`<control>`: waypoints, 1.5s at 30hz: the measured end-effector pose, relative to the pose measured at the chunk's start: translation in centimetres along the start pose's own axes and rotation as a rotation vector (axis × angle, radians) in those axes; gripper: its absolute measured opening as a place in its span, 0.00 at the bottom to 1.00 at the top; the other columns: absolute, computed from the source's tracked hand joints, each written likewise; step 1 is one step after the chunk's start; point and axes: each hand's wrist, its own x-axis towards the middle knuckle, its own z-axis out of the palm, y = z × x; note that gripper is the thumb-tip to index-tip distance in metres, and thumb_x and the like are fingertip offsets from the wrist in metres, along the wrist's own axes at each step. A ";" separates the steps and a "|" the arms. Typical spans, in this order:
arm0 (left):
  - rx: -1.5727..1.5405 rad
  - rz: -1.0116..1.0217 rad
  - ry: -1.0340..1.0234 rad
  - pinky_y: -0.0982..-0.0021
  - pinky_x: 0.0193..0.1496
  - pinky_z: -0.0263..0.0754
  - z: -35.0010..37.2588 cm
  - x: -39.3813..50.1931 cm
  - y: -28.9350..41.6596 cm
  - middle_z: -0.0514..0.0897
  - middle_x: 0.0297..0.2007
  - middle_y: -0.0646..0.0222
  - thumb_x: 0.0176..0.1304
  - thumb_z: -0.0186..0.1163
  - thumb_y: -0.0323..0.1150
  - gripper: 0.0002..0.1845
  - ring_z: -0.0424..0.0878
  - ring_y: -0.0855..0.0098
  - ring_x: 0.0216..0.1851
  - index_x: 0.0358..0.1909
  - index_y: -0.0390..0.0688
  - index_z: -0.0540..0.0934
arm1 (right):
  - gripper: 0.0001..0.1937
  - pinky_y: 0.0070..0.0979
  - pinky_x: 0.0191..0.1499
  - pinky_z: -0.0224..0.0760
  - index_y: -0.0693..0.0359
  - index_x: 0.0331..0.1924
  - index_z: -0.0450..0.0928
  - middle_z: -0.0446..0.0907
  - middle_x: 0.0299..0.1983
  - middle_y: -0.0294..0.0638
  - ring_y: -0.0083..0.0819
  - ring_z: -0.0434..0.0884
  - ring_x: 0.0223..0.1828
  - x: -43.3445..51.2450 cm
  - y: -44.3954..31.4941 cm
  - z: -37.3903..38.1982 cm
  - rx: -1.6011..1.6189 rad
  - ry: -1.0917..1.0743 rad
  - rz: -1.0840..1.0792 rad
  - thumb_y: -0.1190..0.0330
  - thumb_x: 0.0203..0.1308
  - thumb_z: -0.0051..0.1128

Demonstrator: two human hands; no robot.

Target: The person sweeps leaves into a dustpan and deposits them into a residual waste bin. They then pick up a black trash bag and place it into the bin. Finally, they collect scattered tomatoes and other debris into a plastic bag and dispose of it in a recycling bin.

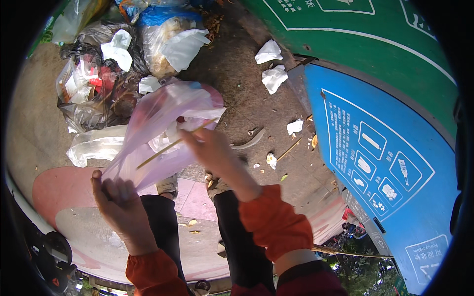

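Observation:
My left hand (124, 207) grips the gathered edge of a thin, translucent pinkish-purple plastic bag (148, 114). The bag is stretched out from that hand towards the ground, with white paper and other refuse showing at its open side. My right hand (207, 146) is closed around a thin wooden stick (159, 155), which slants across the bag's opening. Whether the right fingers also pinch the paper behind them is hidden. Beside the bag lies a crumpled clear plastic bag (97, 144).
Filled rubbish bags, a dark one (122, 88) and a clear one (153, 48), lie beyond. A green bin (355, 40) and a blue recycling bin (318, 111) stand at right. Crumpled tissues (274, 78) and another stick (289, 150) litter the pavement. My shoes (168, 187) are below.

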 end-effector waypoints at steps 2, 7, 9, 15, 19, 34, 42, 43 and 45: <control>-0.006 0.029 0.009 0.79 0.22 0.45 0.0 0.2 0.2 0.48 0.16 0.81 0.70 0.48 0.34 0.07 0.45 0.84 0.17 0.38 0.43 0.75 | 0.23 0.27 0.31 0.80 0.67 0.36 0.79 0.83 0.30 0.48 0.32 0.84 0.27 0.1 2.2 -2.6 0.209 -0.079 0.244 0.51 0.62 0.52; -0.044 -0.016 -0.073 0.79 0.21 0.45 0.6 0.1 -0.2 0.48 0.15 0.81 0.71 0.47 0.34 0.07 0.45 0.84 0.16 0.37 0.43 0.74 | 0.13 0.24 0.27 0.80 0.64 0.33 0.78 0.81 0.26 0.40 0.25 0.82 0.26 3.5 8.4 -5.1 0.830 0.114 0.406 0.61 0.61 0.55; -0.034 -0.017 -0.057 0.79 0.21 0.44 0.9 0.1 -0.5 0.48 0.15 0.81 0.71 0.47 0.33 0.08 0.44 0.84 0.16 0.37 0.43 0.74 | 0.10 0.24 0.28 0.79 0.65 0.36 0.78 0.81 0.28 0.40 0.25 0.83 0.28 5.5 12.0 -6.6 0.775 0.363 0.439 0.65 0.59 0.54; -0.019 0.013 -0.055 0.79 0.20 0.44 1.1 0.4 -0.9 0.47 0.14 0.81 0.71 0.46 0.33 0.08 0.43 0.84 0.15 0.37 0.42 0.73 | 0.16 0.39 0.44 0.73 0.48 0.51 0.78 0.80 0.32 0.49 0.44 0.79 0.43 14.2 20.6 -10.8 -0.483 0.820 0.282 0.59 0.61 0.50; -0.011 -0.009 -0.079 0.79 0.20 0.44 1.3 0.4 -1.5 0.47 0.14 0.81 0.72 0.46 0.33 0.08 0.43 0.84 0.15 0.37 0.42 0.73 | 0.17 0.41 0.45 0.72 0.39 0.54 0.76 0.80 0.39 0.49 0.48 0.79 0.45 14.9 19.4 -13.8 -0.394 0.665 0.399 0.57 0.60 0.50; -0.016 -0.045 -0.099 0.79 0.20 0.43 1.6 -0.4 -2.0 0.48 0.13 0.81 0.72 0.44 0.34 0.10 0.43 0.84 0.14 0.37 0.41 0.73 | 0.33 0.39 0.49 0.73 0.52 0.61 0.63 0.80 0.43 0.54 0.48 0.80 0.46 18.3 17.0 -14.8 -0.403 0.447 0.203 0.61 0.46 0.60; 0.004 -0.039 -0.074 0.79 0.20 0.44 2.0 -1.1 -2.8 0.48 0.13 0.81 0.72 0.44 0.34 0.10 0.43 0.84 0.15 0.37 0.41 0.73 | 0.27 0.38 0.45 0.74 0.55 0.55 0.71 0.82 0.37 0.50 0.46 0.82 0.40 7.4 16.5 -9.8 -0.258 0.302 0.218 0.60 0.47 0.62; -0.002 -0.046 -0.079 0.79 0.20 0.44 2.0 -1.2 -3.0 0.48 0.13 0.81 0.72 0.44 0.34 0.10 0.43 0.84 0.15 0.37 0.41 0.73 | 0.30 0.37 0.47 0.74 0.51 0.60 0.66 0.81 0.40 0.52 0.47 0.82 0.42 7.8 16.0 -10.2 -0.294 0.442 0.059 0.62 0.50 0.59; -0.007 -0.063 -0.083 0.79 0.21 0.44 2.0 -1.2 -3.1 0.48 0.13 0.81 0.72 0.44 0.34 0.10 0.44 0.84 0.15 0.36 0.42 0.73 | 0.35 0.39 0.46 0.74 0.44 0.67 0.54 0.75 0.49 0.58 0.49 0.81 0.43 10.5 15.0 -12.2 -0.424 0.481 0.113 0.68 0.54 0.56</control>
